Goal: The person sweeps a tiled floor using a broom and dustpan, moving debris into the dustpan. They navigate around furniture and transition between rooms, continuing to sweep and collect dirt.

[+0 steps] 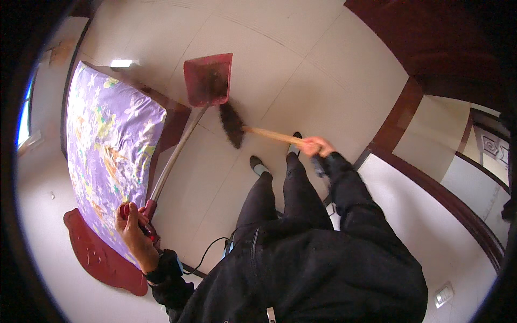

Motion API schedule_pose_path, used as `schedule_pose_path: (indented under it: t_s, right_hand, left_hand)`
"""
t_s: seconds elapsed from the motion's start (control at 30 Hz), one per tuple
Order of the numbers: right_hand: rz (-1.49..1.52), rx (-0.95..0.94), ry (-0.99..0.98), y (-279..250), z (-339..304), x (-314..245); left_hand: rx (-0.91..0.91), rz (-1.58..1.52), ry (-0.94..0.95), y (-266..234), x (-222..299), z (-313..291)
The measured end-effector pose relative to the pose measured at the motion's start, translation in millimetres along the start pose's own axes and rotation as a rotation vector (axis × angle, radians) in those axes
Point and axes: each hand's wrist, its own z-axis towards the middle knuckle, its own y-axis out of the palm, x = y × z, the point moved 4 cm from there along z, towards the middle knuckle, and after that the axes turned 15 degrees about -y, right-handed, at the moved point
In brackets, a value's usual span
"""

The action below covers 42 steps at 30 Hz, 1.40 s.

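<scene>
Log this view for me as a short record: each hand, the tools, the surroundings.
left hand: hand closed on the red grip of the dustpan
right hand: hand closed on the wooden handle of the broom
dustpan: red, on a long pole; dark patch inside, nature unclear
broom: dark bristles close to the dustpan; contact unclear
person's left: bed with purple floral cover
floor: pale tiles

We see a red pan (209,81), dark inside, its long handle slanting back toward us. The broom (253,131), with pale wooden handle and dark bristles, is just beside the pan's near corner.
</scene>
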Motion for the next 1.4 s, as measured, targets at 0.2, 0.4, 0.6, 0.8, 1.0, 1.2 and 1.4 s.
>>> schedule_pose_path:
  t_s: [0.2, 0.4, 0.6, 0.8, 1.0, 1.2, 1.4]
  right_hand:
    - [0.033, 0.401, -0.239, 8.1, -227.8, -104.4]
    - [-0.339, 0.433, -0.289, 62.7, -228.6, -88.3]
    - [-0.383, 0.109, -0.305, 132.6, -155.1, -85.2]
    - [-0.075, -0.165, -0.179, 210.8, 25.6, -102.9]
    - [0.195, -0.034, 0.073, 265.1, 162.2, -185.3]
    - [-0.441, 0.361, -0.941, 163.1, 64.0, -261.6]
    - [0.284, 0.164, -0.465, 170.0, -66.1, -211.0]
  left_hand:
    - [0.043, -0.047, -0.056, 12.0, -8.0, 1.2]
    - [0.087, -0.064, -0.130, 34.5, -15.4, -6.0]
    - [0.096, -0.073, -0.212, 50.1, -18.7, 2.7]
    - [0.026, 0.010, -0.292, 79.3, 9.2, 42.7]
    - [0.023, 0.172, -0.340, 109.9, 48.6, 99.2]
    - [-0.056, 0.212, -0.330, 139.3, 85.6, 152.3]
    - [-0.109, 0.137, -0.230, 176.8, 102.7, 192.0]
